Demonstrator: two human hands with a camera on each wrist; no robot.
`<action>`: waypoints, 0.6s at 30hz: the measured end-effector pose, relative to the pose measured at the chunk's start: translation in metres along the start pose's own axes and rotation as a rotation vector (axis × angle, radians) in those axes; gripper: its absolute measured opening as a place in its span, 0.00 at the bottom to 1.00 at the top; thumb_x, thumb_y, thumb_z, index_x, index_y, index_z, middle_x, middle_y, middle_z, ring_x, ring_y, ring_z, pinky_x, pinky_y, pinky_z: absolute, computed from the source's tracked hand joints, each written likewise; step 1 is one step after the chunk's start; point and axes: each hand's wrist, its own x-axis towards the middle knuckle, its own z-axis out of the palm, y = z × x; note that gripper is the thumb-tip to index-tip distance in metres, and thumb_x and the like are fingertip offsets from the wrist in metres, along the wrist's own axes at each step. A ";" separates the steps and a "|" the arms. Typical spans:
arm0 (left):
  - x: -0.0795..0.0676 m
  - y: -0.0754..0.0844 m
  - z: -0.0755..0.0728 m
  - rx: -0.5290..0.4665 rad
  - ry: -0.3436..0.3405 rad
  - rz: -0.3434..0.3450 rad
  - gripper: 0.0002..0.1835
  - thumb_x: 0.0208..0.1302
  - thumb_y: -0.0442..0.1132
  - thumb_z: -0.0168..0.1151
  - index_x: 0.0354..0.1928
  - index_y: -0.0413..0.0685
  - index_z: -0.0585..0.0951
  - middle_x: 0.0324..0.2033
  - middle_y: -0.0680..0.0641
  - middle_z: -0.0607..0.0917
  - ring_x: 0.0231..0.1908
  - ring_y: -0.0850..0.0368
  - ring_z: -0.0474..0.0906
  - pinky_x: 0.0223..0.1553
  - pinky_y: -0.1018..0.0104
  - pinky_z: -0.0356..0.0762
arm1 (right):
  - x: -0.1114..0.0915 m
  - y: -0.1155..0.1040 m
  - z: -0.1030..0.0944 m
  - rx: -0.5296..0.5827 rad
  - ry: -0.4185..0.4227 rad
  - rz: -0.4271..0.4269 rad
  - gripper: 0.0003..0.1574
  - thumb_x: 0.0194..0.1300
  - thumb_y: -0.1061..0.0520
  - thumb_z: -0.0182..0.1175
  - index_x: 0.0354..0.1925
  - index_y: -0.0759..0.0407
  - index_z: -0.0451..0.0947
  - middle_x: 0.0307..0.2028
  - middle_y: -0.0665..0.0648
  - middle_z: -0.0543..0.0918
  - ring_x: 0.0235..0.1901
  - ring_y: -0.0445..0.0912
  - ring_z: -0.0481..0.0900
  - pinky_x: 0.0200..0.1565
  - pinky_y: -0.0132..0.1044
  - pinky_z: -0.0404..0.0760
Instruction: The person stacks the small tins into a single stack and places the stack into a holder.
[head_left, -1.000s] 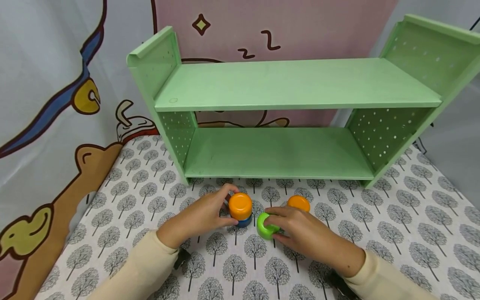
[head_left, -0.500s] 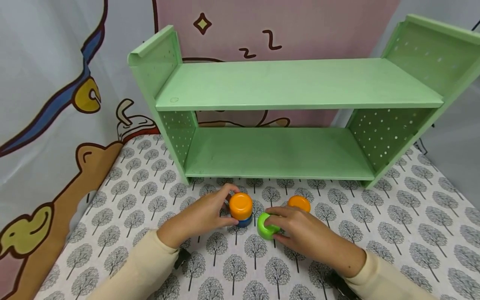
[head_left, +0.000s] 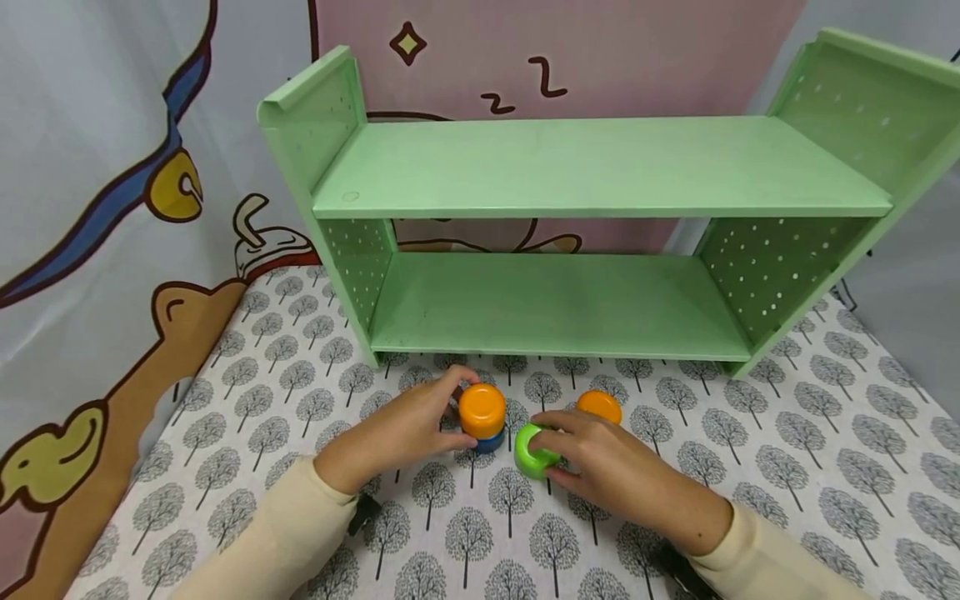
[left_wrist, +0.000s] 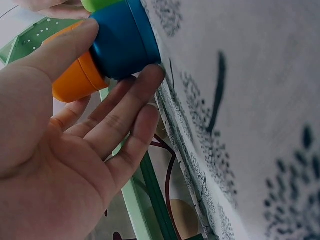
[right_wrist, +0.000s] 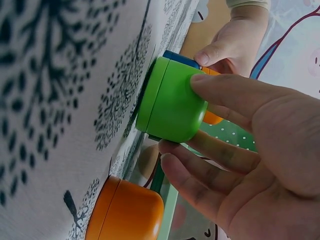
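Observation:
An orange cup (head_left: 482,408) with a rounded, closed top sits on a blue cup (head_left: 490,442) standing on the cloth. My left hand (head_left: 411,423) holds this stack from the left, thumb at the seam between the two cups and fingers curled round the far side. Close by on the right, a green cup (head_left: 529,458) of like shape rests on the cloth. My right hand (head_left: 600,460) grips it between thumb and fingers. A second orange cup (right_wrist: 127,212) stands just beyond the right hand, partly hidden by it in the head view.
A light green two-tier shelf (head_left: 558,304) with perforated side panels stands behind the cups. Beneath everything lies a white cloth (head_left: 300,517) printed with grey trees. Cartoon-patterned curtains (head_left: 90,108) hang at the left and back.

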 end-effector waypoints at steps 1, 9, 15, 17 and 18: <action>0.000 0.000 0.000 0.003 0.001 0.000 0.39 0.55 0.43 0.77 0.65 0.54 0.64 0.55 0.45 0.83 0.48 0.54 0.83 0.51 0.58 0.83 | 0.000 0.000 0.000 0.001 -0.001 0.003 0.21 0.45 0.61 0.79 0.39 0.48 0.85 0.52 0.58 0.85 0.50 0.51 0.85 0.47 0.37 0.87; 0.001 0.001 -0.001 0.004 0.001 0.000 0.39 0.55 0.43 0.77 0.65 0.54 0.65 0.54 0.45 0.84 0.48 0.53 0.83 0.51 0.58 0.83 | -0.001 0.000 -0.001 -0.002 -0.005 0.029 0.22 0.46 0.59 0.79 0.42 0.48 0.85 0.54 0.59 0.84 0.51 0.52 0.84 0.47 0.38 0.88; 0.001 0.001 0.000 0.008 -0.013 -0.012 0.40 0.55 0.44 0.77 0.66 0.55 0.64 0.55 0.46 0.83 0.50 0.53 0.82 0.52 0.57 0.82 | -0.002 -0.001 -0.001 0.000 0.010 0.030 0.22 0.48 0.59 0.79 0.43 0.48 0.85 0.55 0.59 0.84 0.51 0.52 0.84 0.45 0.37 0.88; 0.001 0.001 0.000 0.013 -0.012 -0.014 0.41 0.55 0.44 0.77 0.67 0.55 0.64 0.55 0.46 0.83 0.50 0.54 0.82 0.53 0.57 0.82 | -0.002 0.000 -0.001 0.000 0.016 0.027 0.23 0.48 0.59 0.79 0.44 0.48 0.85 0.55 0.60 0.84 0.52 0.52 0.84 0.46 0.37 0.88; 0.001 0.001 0.000 0.019 -0.011 -0.015 0.41 0.55 0.44 0.77 0.67 0.56 0.64 0.56 0.47 0.83 0.51 0.54 0.82 0.54 0.58 0.82 | -0.002 0.000 -0.001 -0.001 0.019 0.025 0.23 0.48 0.58 0.79 0.44 0.48 0.85 0.56 0.60 0.83 0.52 0.53 0.84 0.46 0.37 0.88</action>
